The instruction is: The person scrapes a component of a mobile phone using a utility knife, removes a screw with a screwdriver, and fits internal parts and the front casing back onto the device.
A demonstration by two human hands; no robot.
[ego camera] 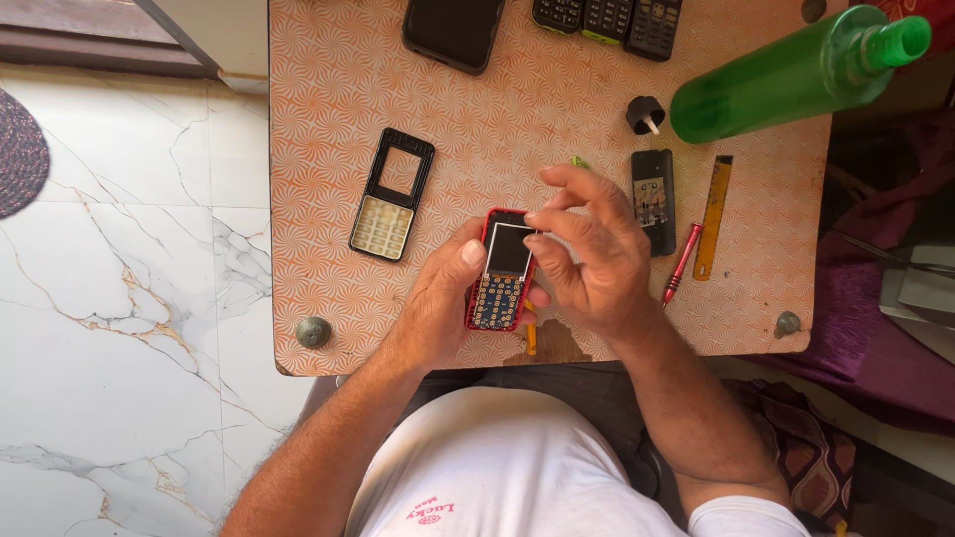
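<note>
A small red phone body with its front cover off shows a bare screen and a blue circuit board with gold key contacts. My left hand grips its left side, thumb beside the screen. My right hand holds the right side, with the fingertips at the phone's top right corner. Both hands hover over a small orange-patterned table. The black front cover with a pale keypad lies on the table to the left, apart from the hands.
To the right lie a black phone back part, a red screwdriver and a yellow ruler. A green spray bottle lies at the top right, near a black knob. Several phones sit along the far edge. A marble floor is to the left.
</note>
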